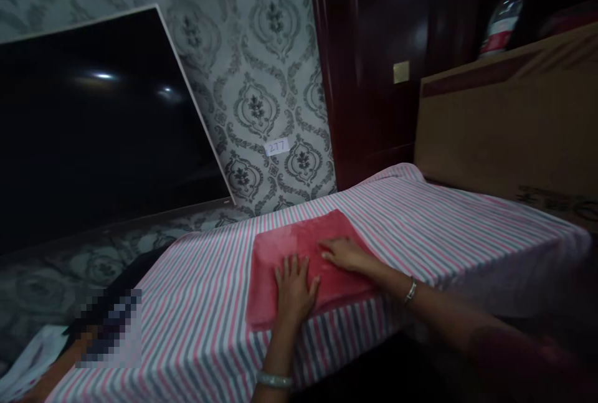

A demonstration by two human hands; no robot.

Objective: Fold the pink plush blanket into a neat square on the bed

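A red cloth (266, 294), folded into a flat rectangle, lies on a striped sheet (205, 303) of pink, white and grey. My left hand (294, 291) rests palm down on its near part, fingers spread. On the right side of the same cloth lies my right hand (344, 253), its fingers stretched out to the left. Neither hand holds anything that I can see. The cloth's surface looks soft and slightly rumpled.
A cardboard box (509, 123) stands at the right, with a red-capped bottle (503, 20) above its edge. To the left is a large black television (103, 135). A dark red door (369, 79) and patterned wall (261, 66) rise behind. One patch at lower left is pixelated.
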